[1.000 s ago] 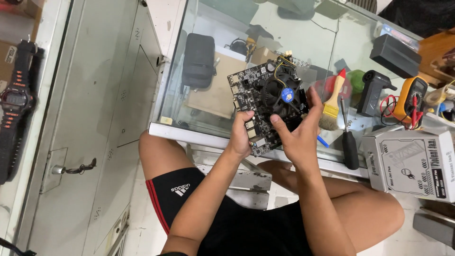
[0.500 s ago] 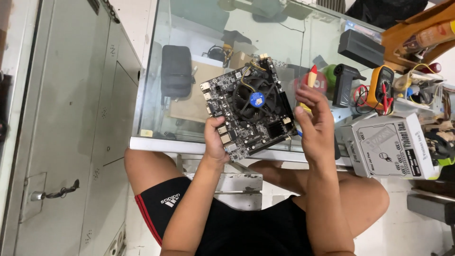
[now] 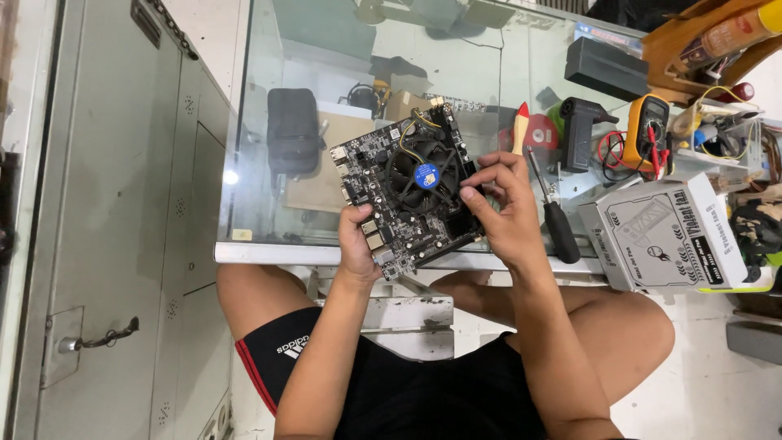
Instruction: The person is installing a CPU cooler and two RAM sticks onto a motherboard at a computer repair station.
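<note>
From the head view, the person sits at a glass worktop [image 3: 269, 49] and holds a black circuit board [image 3: 383, 200] above its near edge, tilted, in front of the body. The left hand [image 3: 357, 243] grips the lower left corner of the board, with the fingers closed around the edge and the thumb on the top side. The right hand [image 3: 505, 208] is at the right side of the board; its fingers are bent and the fingertips touch the board just beside the round cooling fan [image 3: 423, 175], which has a blue sticker in its centre. I cannot tell if this hand pinches something small.

On the worktop, just right of the right hand, lies a screwdriver [image 3: 558, 224] with a black handle. Further right stands a white cardboard box [image 3: 668, 236], and behind it a yellow multimeter [image 3: 648, 130] with red and black leads. A black pouch [image 3: 292, 130] is seen through the glass on the left.
</note>
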